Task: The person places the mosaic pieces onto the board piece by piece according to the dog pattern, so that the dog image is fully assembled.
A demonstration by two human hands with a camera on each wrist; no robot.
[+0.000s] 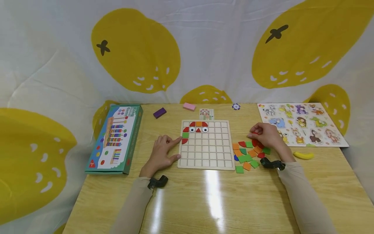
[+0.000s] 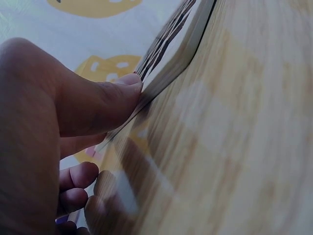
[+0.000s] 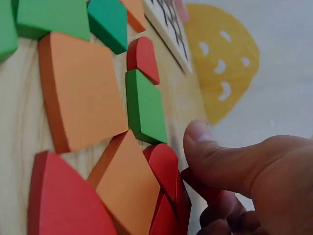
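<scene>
A wooden grid board [image 1: 205, 155] lies on the table, its upper left cells holding red, orange and green tiles and two eye tiles [image 1: 192, 129]. My left hand [image 1: 161, 152] rests at the board's left side; its index fingertip and thumb touch the edge and its other fingers are loosely bent. To the right of the board, my right hand [image 1: 267, 136] pinches a small red tile [image 3: 200, 187] between thumb and fingers, above the loose pile. Part of that tile is hidden by the thumb. Orange tiles [image 3: 83, 93], green tiles [image 3: 146, 107] and red tiles lie below the hand.
A small pattern card [image 1: 206, 113] touches the board's far edge. Purple [image 1: 159, 112] and pink blocks [image 1: 189, 106] and a poker chip [image 1: 236, 106] lie behind. A game box [image 1: 117, 139] stands left; an animal puzzle [image 1: 301, 123] and a toy banana [image 1: 304, 155] lie right.
</scene>
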